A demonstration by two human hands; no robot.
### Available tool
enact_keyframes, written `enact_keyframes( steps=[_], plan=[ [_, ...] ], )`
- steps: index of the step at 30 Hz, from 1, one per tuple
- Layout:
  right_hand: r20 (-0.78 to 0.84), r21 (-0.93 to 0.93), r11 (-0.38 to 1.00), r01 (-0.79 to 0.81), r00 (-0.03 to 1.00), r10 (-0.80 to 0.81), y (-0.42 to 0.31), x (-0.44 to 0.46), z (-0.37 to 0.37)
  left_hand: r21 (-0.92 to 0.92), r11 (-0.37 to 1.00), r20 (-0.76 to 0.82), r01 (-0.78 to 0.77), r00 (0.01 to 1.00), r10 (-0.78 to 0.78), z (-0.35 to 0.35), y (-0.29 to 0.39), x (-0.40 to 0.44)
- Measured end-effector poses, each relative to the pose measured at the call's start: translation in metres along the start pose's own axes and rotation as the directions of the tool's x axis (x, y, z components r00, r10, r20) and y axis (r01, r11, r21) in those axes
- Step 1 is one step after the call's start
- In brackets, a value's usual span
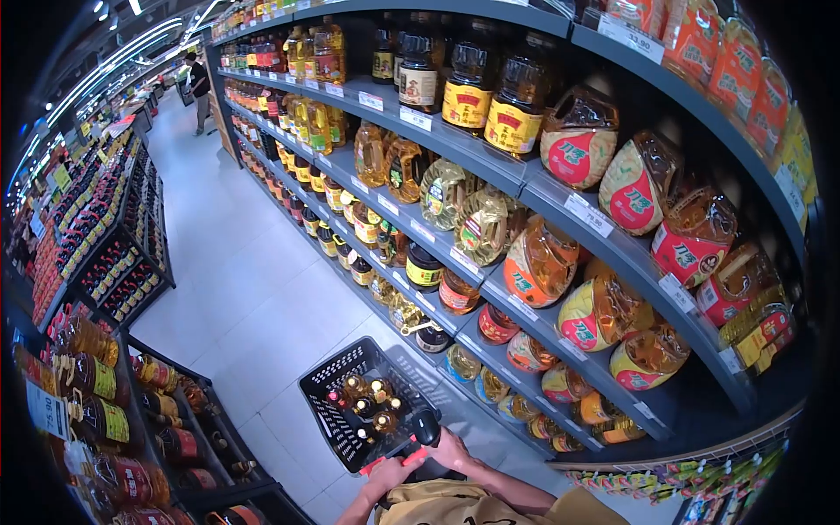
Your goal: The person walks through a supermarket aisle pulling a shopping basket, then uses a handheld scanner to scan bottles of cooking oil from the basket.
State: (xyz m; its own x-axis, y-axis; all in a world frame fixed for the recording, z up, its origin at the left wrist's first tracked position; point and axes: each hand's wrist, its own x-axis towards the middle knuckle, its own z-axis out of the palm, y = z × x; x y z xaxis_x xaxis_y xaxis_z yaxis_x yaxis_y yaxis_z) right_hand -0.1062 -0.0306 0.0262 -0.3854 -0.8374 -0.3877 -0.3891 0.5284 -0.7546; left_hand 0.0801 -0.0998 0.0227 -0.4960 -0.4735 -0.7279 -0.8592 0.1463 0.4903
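A black plastic shopping basket cart (pixel 315 389) stands on the floor in front of me, with several dark bottles (pixel 383 423) upright inside it. Its red handle (pixel 415 457) is nearest to my body. Closed around the left part of this handle is my left hand (pixel 391 473). My right hand (pixel 450 452) grips the handle's right end, close beside a black rounded object (pixel 426 428), perhaps a handheld device; whether the hand touches it is unclear. Some fingers of both hands are hidden.
Shelves (pixel 499 284) of large cooking-oil bottles (pixel 541 261) run along my right. At lower left is a low display rack (pixel 127 372) of bottles; another bottle display (pixel 131 262) stands farther on. A pale tiled aisle (pixel 236 289) leads ahead, where a person (pixel 199 92) stands.
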Motion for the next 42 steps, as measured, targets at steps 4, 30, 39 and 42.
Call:
enact_keyframes(
  steps=[4, 30, 39, 42],
  plan=[
    [0.033, -0.042, 0.999, -0.023, 0.999, 0.024, 0.008, 0.004, 0.000, 0.001, 1.000, 0.017, -0.006, 1.000, 0.006, 0.005, -0.006, 0.006],
    [-0.037, -0.112, 0.987, -0.118, 0.993, 0.115, -0.004, 0.002, 0.007, -0.080, 0.996, 0.080, -0.045, 0.995, 0.052, -0.009, -0.009, 0.001],
    [0.002, -0.080, 0.992, -0.097, 0.995, 0.097, 0.000, 0.003, 0.004, 0.068, 0.998, -0.129, -0.009, 0.991, 0.018, 0.014, -0.003, -0.004],
    [0.036, -0.103, 0.989, -0.106, 0.993, 0.111, 0.006, 0.009, 0.003, 0.123, 0.992, -0.257, 0.022, 0.966, 0.011, 0.025, -0.001, -0.003]
  ],
)
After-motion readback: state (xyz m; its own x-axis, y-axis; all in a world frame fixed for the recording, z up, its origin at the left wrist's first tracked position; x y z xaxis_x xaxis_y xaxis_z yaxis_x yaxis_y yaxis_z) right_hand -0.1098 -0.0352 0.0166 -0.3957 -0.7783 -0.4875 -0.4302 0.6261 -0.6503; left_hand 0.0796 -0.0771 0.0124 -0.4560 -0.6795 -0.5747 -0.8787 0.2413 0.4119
